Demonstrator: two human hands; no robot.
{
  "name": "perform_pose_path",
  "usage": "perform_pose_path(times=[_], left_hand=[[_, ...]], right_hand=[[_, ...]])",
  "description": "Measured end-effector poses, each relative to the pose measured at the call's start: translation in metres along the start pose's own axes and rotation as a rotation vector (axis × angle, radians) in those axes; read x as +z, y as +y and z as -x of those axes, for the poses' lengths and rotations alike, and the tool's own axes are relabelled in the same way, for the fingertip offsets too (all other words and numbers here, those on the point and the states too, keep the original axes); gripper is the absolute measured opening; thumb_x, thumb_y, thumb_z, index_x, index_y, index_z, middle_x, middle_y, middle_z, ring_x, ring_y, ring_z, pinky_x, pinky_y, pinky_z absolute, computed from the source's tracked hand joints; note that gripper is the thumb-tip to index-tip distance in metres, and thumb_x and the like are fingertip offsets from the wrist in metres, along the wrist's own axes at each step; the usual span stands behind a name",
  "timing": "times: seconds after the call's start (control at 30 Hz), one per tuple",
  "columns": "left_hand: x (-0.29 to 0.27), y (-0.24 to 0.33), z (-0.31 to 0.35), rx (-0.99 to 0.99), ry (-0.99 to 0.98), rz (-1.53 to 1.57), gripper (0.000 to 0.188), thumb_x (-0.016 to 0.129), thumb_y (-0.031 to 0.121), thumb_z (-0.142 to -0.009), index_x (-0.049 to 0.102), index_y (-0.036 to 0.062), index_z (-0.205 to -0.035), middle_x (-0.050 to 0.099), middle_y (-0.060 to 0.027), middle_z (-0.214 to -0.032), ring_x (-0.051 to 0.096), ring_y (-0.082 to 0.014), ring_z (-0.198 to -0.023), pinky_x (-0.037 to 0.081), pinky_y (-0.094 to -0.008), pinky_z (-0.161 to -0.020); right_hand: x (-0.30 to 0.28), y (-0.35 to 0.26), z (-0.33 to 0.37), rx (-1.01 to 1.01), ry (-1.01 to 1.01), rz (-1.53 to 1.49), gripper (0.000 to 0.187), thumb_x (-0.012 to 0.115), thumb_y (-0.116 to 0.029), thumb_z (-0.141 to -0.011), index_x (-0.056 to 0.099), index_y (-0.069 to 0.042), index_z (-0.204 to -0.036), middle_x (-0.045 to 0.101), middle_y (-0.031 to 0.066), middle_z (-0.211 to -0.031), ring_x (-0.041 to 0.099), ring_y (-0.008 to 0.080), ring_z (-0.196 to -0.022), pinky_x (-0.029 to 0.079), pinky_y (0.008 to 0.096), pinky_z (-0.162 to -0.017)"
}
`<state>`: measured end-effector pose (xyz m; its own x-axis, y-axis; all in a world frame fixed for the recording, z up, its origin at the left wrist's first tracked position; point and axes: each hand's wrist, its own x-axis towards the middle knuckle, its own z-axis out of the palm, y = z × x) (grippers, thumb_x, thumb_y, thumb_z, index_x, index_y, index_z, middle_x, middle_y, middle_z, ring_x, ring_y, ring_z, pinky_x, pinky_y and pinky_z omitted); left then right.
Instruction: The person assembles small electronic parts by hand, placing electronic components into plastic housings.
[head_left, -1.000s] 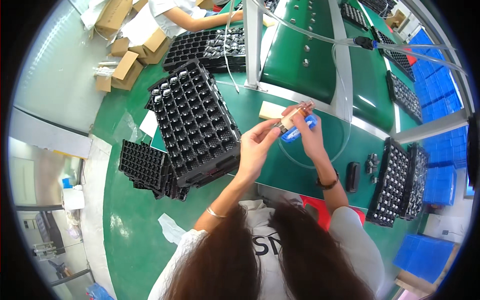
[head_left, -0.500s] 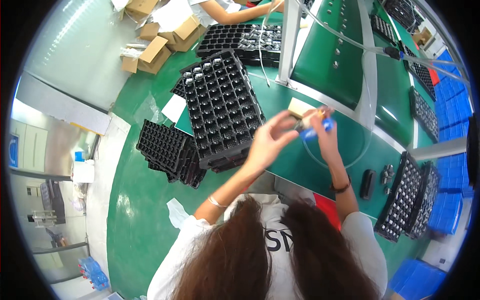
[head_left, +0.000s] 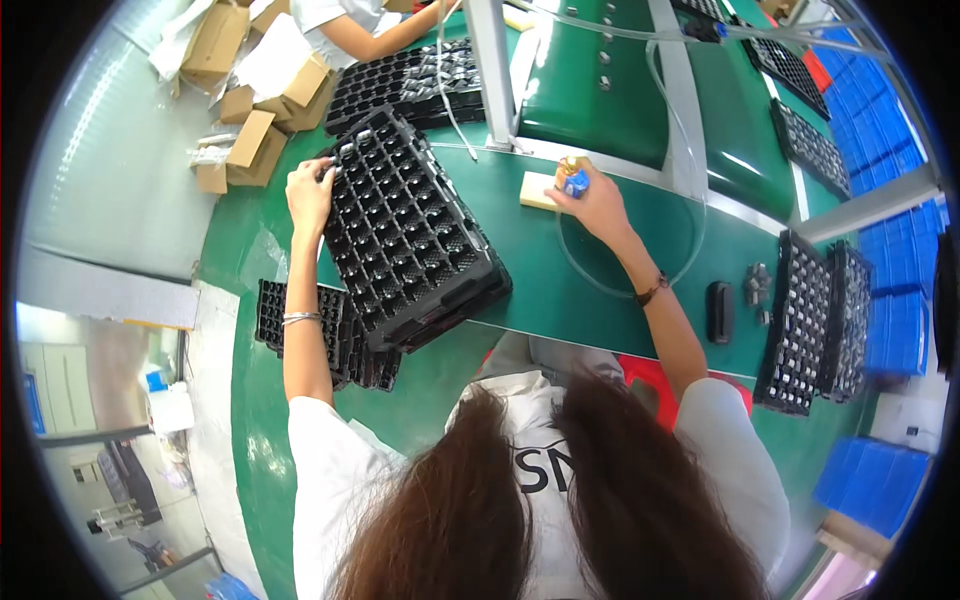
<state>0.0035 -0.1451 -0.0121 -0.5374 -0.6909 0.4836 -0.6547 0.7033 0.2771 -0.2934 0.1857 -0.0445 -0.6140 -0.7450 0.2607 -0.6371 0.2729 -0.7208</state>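
Observation:
My left hand (head_left: 309,200) is at the far left corner of a stack of black cell trays (head_left: 400,215). Its fingers are pinched over a corner cell; whatever small piece they hold is hidden. Over the green table, my right hand (head_left: 600,208) is closed around a blue air nozzle (head_left: 576,183) with a brass-coloured tip. A thin clear hose (head_left: 630,297) loops over the table beside this hand. Just left of the nozzle lies a cream-coloured block (head_left: 537,189).
More black trays (head_left: 270,312) are stacked low at the left. Filled trays (head_left: 800,325), a black case (head_left: 720,312) and small metal parts (head_left: 757,284) lie to the right. A metal post (head_left: 490,70) rises at the back, near a co-worker's arm (head_left: 375,42) and cardboard boxes (head_left: 255,150).
My left hand has moved away from the right hand, leftward to the tray's far corner. The right hand keeps the nozzle and is a little further left in view. The whole view has shifted.

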Motion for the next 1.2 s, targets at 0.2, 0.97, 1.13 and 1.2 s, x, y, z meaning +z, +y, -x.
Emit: perform_pose_path(times=[0.2, 0.97, 1.13, 1.2], left_hand=[[0.005, 0.007, -0.005, -0.089, -0.05, 0.186, 0.018, 0.07, 0.016, -0.076, 0.068, 0.0037, -0.089, 0.067, -0.0107, -0.088, 0.065, -0.0229, -0.081, 0.049, -0.031, -0.075], [-0.019, 0.233, 0.104, -0.962, -0.546, 2.05, 0.034, 0.047, 0.024, -0.095, 0.051, -0.0066, -0.109, 0.057, -0.0201, -0.11, 0.057, -0.0199, -0.099, 0.05, -0.0241, -0.089], [-0.012, 0.282, 0.106, -0.738, -0.572, 2.049, 0.037, 0.048, 0.019, -0.095, 0.047, -0.0071, -0.121, 0.057, -0.0096, -0.112, 0.053, -0.0159, -0.107, 0.037, -0.0292, -0.101], [-0.008, 0.293, 0.099, -0.71, -0.546, 2.017, 0.037, 0.047, 0.019, -0.096, 0.047, -0.0072, -0.122, 0.057, -0.0086, -0.112, 0.052, -0.0144, -0.107, 0.037, -0.0285, -0.101]], right_hand=[[-0.022, 0.005, 0.023, 0.063, -0.033, -0.009, 0.072, 0.081, -0.039, -0.061, 0.045, -0.007, -0.115, 0.047, 0.0076, -0.079, 0.049, 0.0208, -0.073, 0.043, 0.0305, -0.067], [0.005, 0.129, -0.153, 0.036, 0.393, -0.007, 0.04, 0.07, -0.039, -0.073, 0.06, -0.007, -0.095, 0.064, 0.0164, -0.08, 0.063, 0.0337, -0.077, 0.048, 0.0382, -0.067], [0.008, 0.137, -0.185, 0.05, 0.417, 0.158, 0.046, 0.066, -0.04, -0.075, 0.059, -0.004, -0.102, 0.065, 0.0199, -0.079, 0.062, 0.0385, -0.078, 0.049, 0.0448, -0.071], [0.0, 0.137, -0.189, 0.084, 0.373, 0.17, 0.049, 0.067, -0.042, -0.075, 0.059, -0.005, -0.105, 0.065, 0.02, -0.083, 0.062, 0.0378, -0.082, 0.049, 0.0433, -0.072]])
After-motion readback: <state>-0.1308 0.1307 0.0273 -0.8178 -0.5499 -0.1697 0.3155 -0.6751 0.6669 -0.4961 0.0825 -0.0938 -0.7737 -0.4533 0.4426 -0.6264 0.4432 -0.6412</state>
